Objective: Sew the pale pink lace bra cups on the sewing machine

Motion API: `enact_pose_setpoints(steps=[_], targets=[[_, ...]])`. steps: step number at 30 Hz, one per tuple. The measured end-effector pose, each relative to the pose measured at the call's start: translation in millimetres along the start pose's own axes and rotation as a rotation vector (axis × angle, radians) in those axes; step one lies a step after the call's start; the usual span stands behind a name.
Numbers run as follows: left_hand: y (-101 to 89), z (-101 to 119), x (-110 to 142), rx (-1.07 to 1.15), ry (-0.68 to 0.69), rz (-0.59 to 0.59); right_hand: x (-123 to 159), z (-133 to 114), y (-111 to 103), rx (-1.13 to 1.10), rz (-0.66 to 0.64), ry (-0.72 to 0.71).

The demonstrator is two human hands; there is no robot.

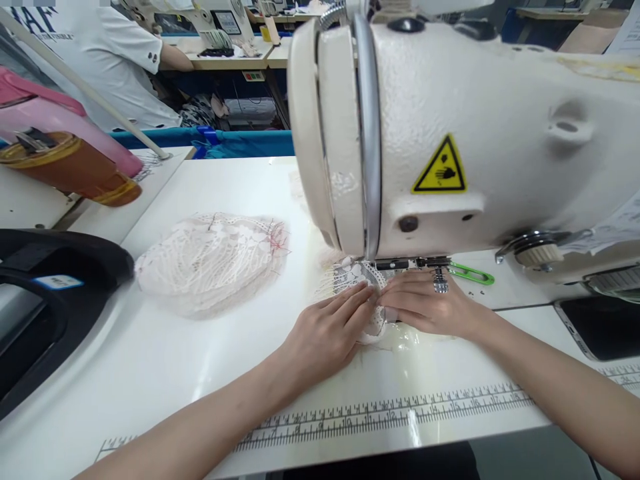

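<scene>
A piece of white lace fabric (373,327) lies under the head of a sewing machine (340,133). My left hand (330,327) rests flat on the lace from the left, its fingers stretched out. From the right, my right hand (430,303) presses on the lace edge with straight fingers, close to the presser area, which the machine head partly hides. The fingertips of both hands nearly meet. Left of them on the table lies a pile of white lace pieces (210,263) with loose red threads at one end.
A black iron (65,300) stands at the left edge, near a brown cup (70,167) and a pink bottle (65,120). A green safety pin (471,273) and a phone (600,327) lie right. A ruler strip (350,423) runs along the front. Beyond sits another person (100,60).
</scene>
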State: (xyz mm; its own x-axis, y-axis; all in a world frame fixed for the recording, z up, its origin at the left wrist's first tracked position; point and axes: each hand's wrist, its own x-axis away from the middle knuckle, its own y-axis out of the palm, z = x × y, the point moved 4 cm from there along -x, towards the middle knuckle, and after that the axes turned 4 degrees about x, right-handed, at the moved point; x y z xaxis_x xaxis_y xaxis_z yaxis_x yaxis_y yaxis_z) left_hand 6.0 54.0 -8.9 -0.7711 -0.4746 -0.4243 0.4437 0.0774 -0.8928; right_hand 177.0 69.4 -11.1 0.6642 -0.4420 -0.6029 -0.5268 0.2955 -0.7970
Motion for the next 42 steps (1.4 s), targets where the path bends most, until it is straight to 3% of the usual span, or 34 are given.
enact_pose_setpoints(steps=[11, 17, 21, 28, 42], targets=[[0.5, -2.1, -2.0, 0.018, -0.015, 0.052, 4.3, 7.7, 5.8, -0.056, -0.097, 0.122], [-1.9, -0.7, -0.9, 0.043, 0.008, 0.069, 2.0, 0.6, 5.2, -0.101, -0.064, 0.036], [-1.0, -4.1, 0.7, 0.023, -0.06, 0.038, -4.7, -6.9, 2.8, -0.109, -0.012, -0.024], [-3.0, -13.8, 1.5, 0.009, -0.149, 0.029, -5.7, -13.1, 18.8, -0.034, -0.136, 0.104], [-0.6, -18.0, -1.7, -0.054, -0.202, -0.007, -7.5, -10.9, 21.4, 0.005, -0.134, 0.129]])
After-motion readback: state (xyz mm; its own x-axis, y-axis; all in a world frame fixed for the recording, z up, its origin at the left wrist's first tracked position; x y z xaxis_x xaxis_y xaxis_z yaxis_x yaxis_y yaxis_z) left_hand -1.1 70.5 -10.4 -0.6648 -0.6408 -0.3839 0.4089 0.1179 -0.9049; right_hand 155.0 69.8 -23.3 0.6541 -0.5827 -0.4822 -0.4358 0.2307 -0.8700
